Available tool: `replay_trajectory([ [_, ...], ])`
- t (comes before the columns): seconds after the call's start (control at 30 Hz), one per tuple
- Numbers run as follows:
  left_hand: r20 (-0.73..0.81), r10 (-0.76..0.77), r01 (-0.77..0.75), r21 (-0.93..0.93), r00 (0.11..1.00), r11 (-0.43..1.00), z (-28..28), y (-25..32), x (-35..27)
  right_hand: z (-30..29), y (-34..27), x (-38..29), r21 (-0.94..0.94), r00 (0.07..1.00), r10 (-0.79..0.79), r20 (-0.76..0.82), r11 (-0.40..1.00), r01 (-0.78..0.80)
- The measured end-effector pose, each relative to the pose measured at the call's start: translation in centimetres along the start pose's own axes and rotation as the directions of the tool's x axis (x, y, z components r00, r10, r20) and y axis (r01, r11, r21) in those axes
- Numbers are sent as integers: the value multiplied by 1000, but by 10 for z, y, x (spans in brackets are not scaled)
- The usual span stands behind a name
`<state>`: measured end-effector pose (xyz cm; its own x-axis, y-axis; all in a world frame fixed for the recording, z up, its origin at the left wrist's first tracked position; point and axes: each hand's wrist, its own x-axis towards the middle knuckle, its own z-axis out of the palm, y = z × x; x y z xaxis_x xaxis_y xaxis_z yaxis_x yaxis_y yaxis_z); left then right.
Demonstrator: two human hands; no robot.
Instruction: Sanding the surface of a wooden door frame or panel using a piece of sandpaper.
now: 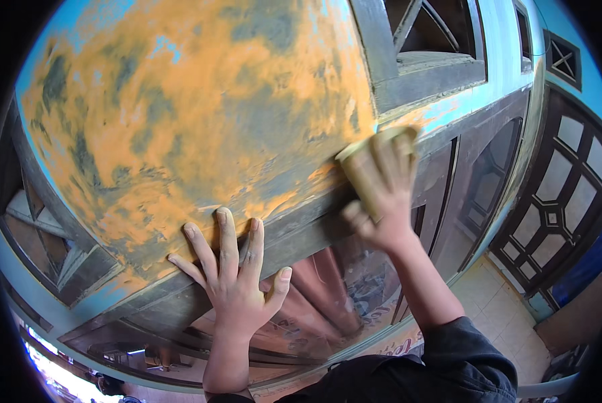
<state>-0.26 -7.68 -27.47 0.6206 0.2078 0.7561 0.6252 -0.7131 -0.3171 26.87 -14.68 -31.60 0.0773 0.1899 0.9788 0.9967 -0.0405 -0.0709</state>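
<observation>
A wall patch (205,116) of worn orange, grey and blue paint fills the upper left, its surface blotchy. My left hand (238,282) rests with fingers spread on the lower edge of that wall and the dark wooden frame (301,231) beneath it; it holds nothing. My right hand (386,186) presses a folded yellowish sheet (356,166), possibly sandpaper, against the wall's lower right corner beside the frame. This hand is slightly blurred. Pale dust coats the fingers of both hands.
A glass window pane (361,282) lies below the frame, with a reddish curtain (311,292) behind it. Vent openings with crossed bars flank the wall patch, one upper right (432,30), one at left (39,231). A dark panelled door (552,201) and tiled floor (497,307) are at right.
</observation>
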Motion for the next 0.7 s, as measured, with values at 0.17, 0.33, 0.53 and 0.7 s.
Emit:
replay_trajectory([
  [0.17, 29, 27, -27, -3, 999, 1000, -1, 23, 21, -5, 0, -8, 54, 994, -70, 83, 996, 66],
  [0.33, 64, 101, -106, 86, 993, 991, -2, 40, 45, -15, 45, 13, 137, 937, 301, -180, 950, -279],
  [0.53, 65, 135, -141, 95, 989, 985, 5, 66, 75, -17, 43, -6, 33, 999, -35, 30, 999, 34],
  [0.7, 76, 126, -134, 116, 989, 984, 8, 84, 90, -18, 59, 1, 86, 978, 180, -105, 981, -171],
])
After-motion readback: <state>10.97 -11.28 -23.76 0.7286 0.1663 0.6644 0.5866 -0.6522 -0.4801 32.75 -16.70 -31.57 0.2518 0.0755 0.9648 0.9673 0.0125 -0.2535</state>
